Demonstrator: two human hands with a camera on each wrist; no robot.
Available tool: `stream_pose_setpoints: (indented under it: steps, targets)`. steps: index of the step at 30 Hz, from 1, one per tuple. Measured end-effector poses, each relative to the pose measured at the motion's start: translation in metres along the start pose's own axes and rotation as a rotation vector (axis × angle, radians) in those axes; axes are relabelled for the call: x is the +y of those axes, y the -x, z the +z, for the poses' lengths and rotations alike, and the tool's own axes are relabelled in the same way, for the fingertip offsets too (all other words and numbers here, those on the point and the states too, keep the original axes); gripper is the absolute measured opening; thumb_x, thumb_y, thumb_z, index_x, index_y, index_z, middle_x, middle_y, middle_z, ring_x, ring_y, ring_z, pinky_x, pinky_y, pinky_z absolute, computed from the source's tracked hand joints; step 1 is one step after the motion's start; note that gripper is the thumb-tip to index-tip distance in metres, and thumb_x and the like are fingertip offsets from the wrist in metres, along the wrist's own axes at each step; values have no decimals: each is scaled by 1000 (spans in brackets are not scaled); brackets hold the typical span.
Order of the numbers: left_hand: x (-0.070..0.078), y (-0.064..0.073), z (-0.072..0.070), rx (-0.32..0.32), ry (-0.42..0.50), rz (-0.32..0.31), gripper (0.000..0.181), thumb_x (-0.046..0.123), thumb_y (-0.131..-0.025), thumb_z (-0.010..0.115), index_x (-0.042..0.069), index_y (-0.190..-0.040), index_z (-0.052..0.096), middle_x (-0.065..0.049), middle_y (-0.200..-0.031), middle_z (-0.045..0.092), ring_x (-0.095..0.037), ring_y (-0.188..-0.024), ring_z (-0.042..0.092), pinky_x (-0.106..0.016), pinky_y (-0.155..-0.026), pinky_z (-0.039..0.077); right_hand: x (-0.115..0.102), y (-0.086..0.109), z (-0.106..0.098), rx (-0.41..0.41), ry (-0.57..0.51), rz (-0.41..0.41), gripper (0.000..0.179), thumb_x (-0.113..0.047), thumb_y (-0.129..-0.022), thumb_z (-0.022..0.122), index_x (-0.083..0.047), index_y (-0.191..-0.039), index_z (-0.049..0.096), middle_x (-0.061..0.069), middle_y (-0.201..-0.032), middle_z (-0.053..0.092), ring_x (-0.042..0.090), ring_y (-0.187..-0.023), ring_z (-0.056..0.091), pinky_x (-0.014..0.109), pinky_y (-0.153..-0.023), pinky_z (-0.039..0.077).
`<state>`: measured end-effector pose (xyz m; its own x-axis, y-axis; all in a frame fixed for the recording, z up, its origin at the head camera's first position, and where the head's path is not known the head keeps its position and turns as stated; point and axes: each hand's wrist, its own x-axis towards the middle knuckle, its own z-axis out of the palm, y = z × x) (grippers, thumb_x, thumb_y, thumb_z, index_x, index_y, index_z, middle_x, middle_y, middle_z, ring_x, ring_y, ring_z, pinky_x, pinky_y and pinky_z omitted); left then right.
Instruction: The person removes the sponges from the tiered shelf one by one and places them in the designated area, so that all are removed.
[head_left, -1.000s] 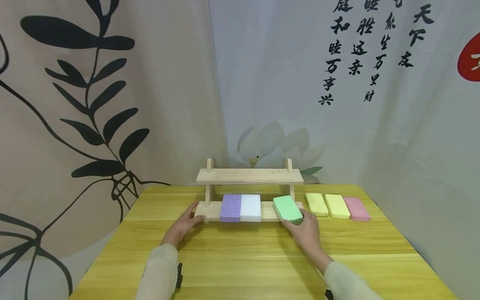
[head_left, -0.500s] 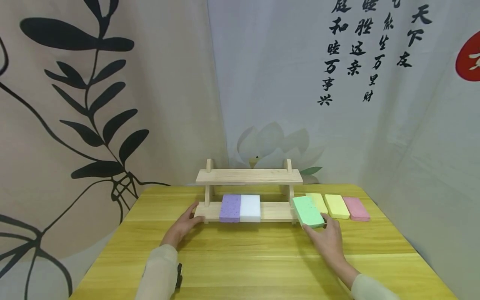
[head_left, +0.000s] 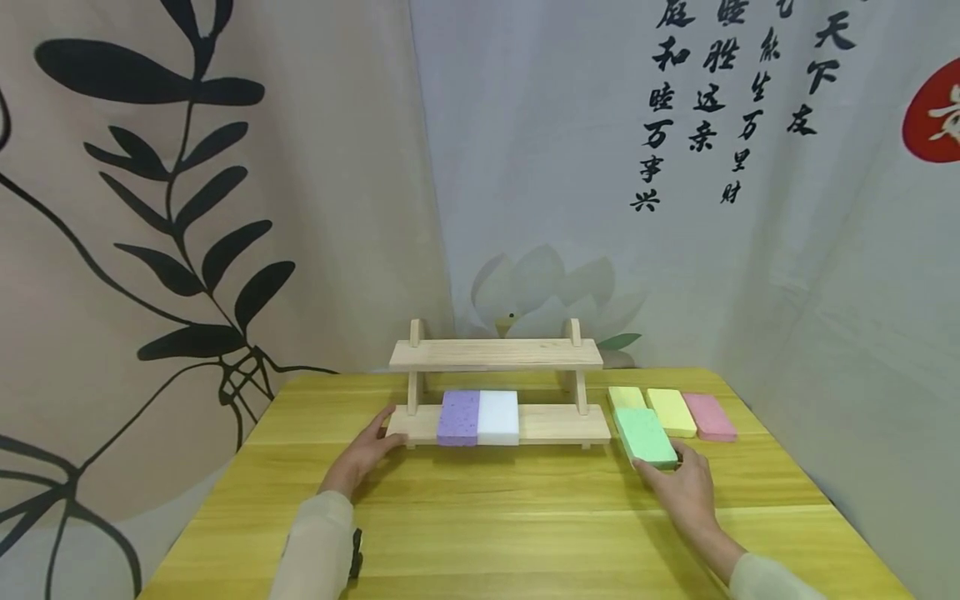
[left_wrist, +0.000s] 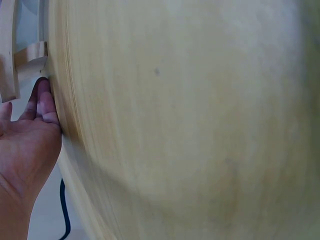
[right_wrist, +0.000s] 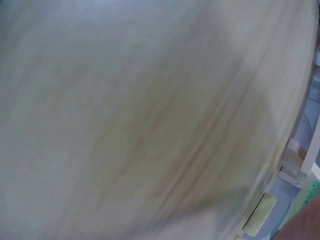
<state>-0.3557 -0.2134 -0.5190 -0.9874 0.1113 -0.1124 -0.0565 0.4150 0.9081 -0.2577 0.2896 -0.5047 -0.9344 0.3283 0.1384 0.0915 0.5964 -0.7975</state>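
My right hand [head_left: 686, 487] pinches a green sponge [head_left: 645, 437] by its near right corner, over the front of a yellow sponge [head_left: 626, 398] at the right of the shelf. In the right wrist view only a sliver of the green sponge [right_wrist: 311, 194] shows, at the right edge. My left hand [head_left: 363, 458] holds the left end of a two-tier wooden shelf [head_left: 562, 425], thumb at the front edge and fingers at the end. On the shelf's lower board sit a purple sponge [head_left: 458, 418] and a white sponge [head_left: 498, 418], side by side.
A second yellow sponge [head_left: 671, 412] and a pink sponge [head_left: 710, 417] lie in the row right of the shelf. The upper board [head_left: 495, 354] bears nothing. Behind the wooden table [head_left: 480, 525] hangs a printed cloth [head_left: 352, 208].
My right hand has carried the green sponge from the lower board's right end rightward and nearer, past the shelf. My left hand stays at the shelf's left end.
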Motion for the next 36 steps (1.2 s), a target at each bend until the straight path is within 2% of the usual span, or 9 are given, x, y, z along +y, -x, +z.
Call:
stream_pose_setpoints:
  steps: [4,9,19,31,36]
  targets:
    - [0,0,0,1,2,2,87,45,-94,64,20,-160,14,-37,-149,29,-52,-134,34,-69,-107,24,2,0,1,-15,-2,10,96,-43,-84,78,18,-142,32,34,-129,41,45,-115,41,59,-95,38]
    - [3,2,1,15,15,-14,83,38,-95,63,18,-160,16,-35,-149,32,-49,-134,37,-67,-108,24,6,0,1,-36,6,33,95,-40,-85,77,20,-141,30,37,-131,40,49,-119,40,62,-99,36]
    - [4,4,2,25,20,-3,81,34,-97,62,18,-160,15,-36,-147,35,-49,-132,40,-66,-108,26,14,-1,6,-27,26,50,92,-39,-84,77,20,-140,33,39,-129,42,50,-118,41,62,-99,35]
    - [5,4,1,22,17,-1,80,33,-96,63,19,-160,17,-35,-147,35,-49,-133,39,-67,-107,26,15,-1,7,-28,80,59,89,-38,-84,76,22,-137,36,42,-128,43,54,-121,40,62,-101,32]
    - [4,4,1,18,17,0,80,36,-96,64,20,-159,18,-35,-148,34,-49,-134,38,-66,-108,25,17,-3,7,-41,106,64,90,-39,-85,76,23,-136,35,43,-126,43,55,-118,41,62,-99,34]
